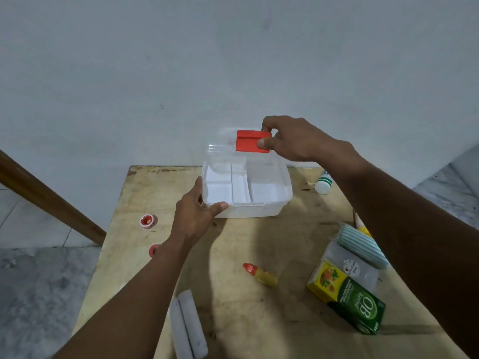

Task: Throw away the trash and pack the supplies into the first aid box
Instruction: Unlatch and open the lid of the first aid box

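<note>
The right hand (298, 138) pinches the red latch (252, 141) of the clear lid (223, 149) between thumb and forefinger, holding the lid tilted up and back so the first aid box (246, 193) stands open. The left hand (197, 216) has its fingers spread and loosely curled against the box's near left corner, thumb on the front rim, most likely to brace it against sliding while the lid is lifted.

The box sits at the far edge of the wooden table (233, 255), and its white compartments look empty, so packing has probably not begun. The supplies lie scattered nearer than the box: a small yellow dropper bottle with a red cap (260, 274) in front, two white rolls (189, 325) nearer still, a green and yellow carton (347, 301) and a pale striped pack (363, 246) to the near right. A white bottle with green bands (323, 181) lies just right of the box; two small red-rimmed items (148, 221) lie to its left, possibly trash.
</note>
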Demonstrator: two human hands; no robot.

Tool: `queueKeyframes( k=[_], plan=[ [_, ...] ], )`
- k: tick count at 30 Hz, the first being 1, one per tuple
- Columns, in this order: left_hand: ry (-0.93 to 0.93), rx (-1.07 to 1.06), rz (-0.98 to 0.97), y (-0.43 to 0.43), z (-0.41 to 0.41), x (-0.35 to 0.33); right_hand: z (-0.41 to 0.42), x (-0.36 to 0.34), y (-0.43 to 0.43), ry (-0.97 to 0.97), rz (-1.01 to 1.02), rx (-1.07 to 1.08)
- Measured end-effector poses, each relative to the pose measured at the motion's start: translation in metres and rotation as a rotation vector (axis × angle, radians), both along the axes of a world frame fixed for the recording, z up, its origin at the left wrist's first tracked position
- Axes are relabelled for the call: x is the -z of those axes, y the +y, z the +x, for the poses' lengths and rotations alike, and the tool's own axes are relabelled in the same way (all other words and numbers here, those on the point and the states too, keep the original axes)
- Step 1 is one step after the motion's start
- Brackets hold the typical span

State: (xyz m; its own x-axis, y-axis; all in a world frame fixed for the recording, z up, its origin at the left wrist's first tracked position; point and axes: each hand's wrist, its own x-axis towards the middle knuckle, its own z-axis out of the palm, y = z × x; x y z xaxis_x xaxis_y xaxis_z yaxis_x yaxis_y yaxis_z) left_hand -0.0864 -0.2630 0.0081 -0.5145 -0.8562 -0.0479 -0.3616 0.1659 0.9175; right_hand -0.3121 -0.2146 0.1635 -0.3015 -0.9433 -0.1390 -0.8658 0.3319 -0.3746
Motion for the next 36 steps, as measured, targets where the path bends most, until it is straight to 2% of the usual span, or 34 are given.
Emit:
queueKeyframes(
  k=[3, 10, 12, 15, 17, 28, 36],
  plan=[
    [0.011, -0.015, 0.03, 0.002, 0.001, -0.003, -0.001, -0.006, -0.007, -0.005, -0.068, 0.023],
    [-0.097, -0.067, 0.055, -0.003, -0.001, -0.006, -0.009, -0.009, -0.012, 0.016, -0.04, 0.02],
    [-0.131, -0.062, 0.049, -0.005, -0.003, -0.008, -0.01, -0.006, -0.015, 0.058, -0.122, 0.067],
    [-0.162, -0.062, 0.055, -0.008, -0.003, -0.009, -0.01, -0.002, -0.021, 0.266, -0.328, 0.11],
    [-0.172, -0.063, 0.055, -0.007, -0.002, -0.01, -0.009, 0.001, -0.025, 0.339, -0.428, 0.12],
    [-0.194, -0.026, 0.045, -0.004, 0.004, -0.012, -0.019, 0.021, -0.045, 0.27, -0.46, 0.162],
    [-0.093, 0.073, 0.078, -0.011, -0.001, -0.013, -0.029, 0.025, -0.042, 0.211, -0.447, 0.176]
  ],
)
